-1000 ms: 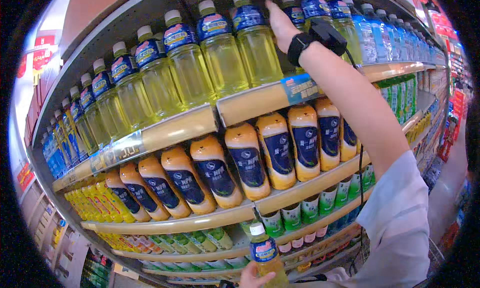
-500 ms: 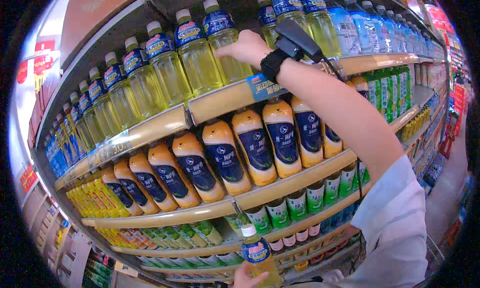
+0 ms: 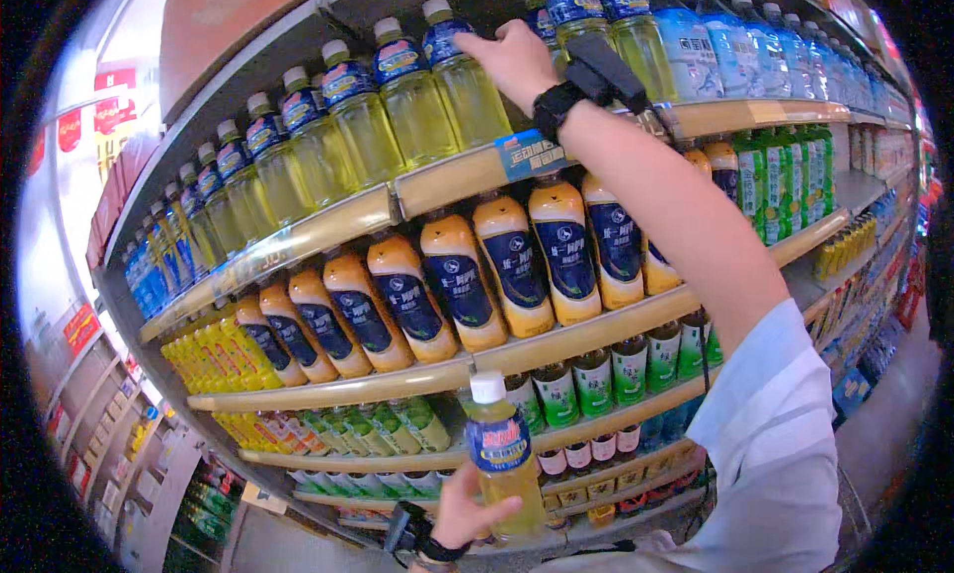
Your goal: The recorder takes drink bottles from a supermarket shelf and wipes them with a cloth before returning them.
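Note:
My left hand (image 3: 471, 511), at the lower middle, is wrapped around a bottle of yellow drink (image 3: 508, 464) with a white cap and a blue label; the bottle stands nearly upright, leaning a little. My right hand (image 3: 512, 64) is raised to the top shelf, its thumb stretched out over the right side of a like bottle (image 3: 467, 81) at label height. Its other fingers are partly hidden beside that bottle, where a gap opens in the row. Each wrist wears a black strap with a black device.
Yellow drink bottles (image 3: 348, 116) line the top shelf, with clear bottles in blue labels (image 3: 730, 51) farther right. Below stand orange bottles with dark labels (image 3: 457, 275), then green-labelled bottles (image 3: 591, 384). A blue sign (image 3: 530, 156) hangs on the top shelf's edge.
My right hand has moved up from the shelf bottle's body to its label. My left hand has risen, bringing its bottle higher into view. The whole view has shifted slightly.

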The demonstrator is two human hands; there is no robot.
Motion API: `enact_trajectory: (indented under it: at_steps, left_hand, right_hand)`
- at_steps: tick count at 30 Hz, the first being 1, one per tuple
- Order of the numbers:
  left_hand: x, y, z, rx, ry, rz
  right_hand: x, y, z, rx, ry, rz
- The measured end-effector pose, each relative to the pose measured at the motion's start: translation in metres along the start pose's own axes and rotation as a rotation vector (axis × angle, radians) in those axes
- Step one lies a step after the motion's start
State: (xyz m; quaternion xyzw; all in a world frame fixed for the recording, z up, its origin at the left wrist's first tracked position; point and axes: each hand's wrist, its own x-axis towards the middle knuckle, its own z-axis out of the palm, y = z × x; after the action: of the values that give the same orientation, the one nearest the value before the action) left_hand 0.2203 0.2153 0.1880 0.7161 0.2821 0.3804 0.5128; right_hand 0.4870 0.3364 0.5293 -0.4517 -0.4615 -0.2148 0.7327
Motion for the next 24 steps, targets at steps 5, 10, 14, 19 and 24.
enact_trajectory:
  at_steps: [5,10,14,19,24]
  left_hand:
    - [0.015,0.082,0.001,-0.017,-0.028,0.088]
    - [0.049,0.140,0.001,-0.067,-0.044,0.257]
    - [0.087,0.189,0.013,-0.005,-0.056,0.378]
    - [0.144,0.236,0.025,0.057,0.021,0.541]
    - [0.200,0.263,0.029,0.000,0.040,0.766]
  right_hand:
    - [0.030,-0.006,-0.040,0.211,-0.348,0.009]
    - [-0.005,-0.043,-0.077,0.346,-0.714,0.186]
    - [-0.016,-0.051,-0.096,0.313,-0.805,0.214]
    - [-0.019,-0.056,-0.123,0.402,-0.786,0.293]
    - [-0.016,-0.046,-0.114,0.394,-0.783,0.030]
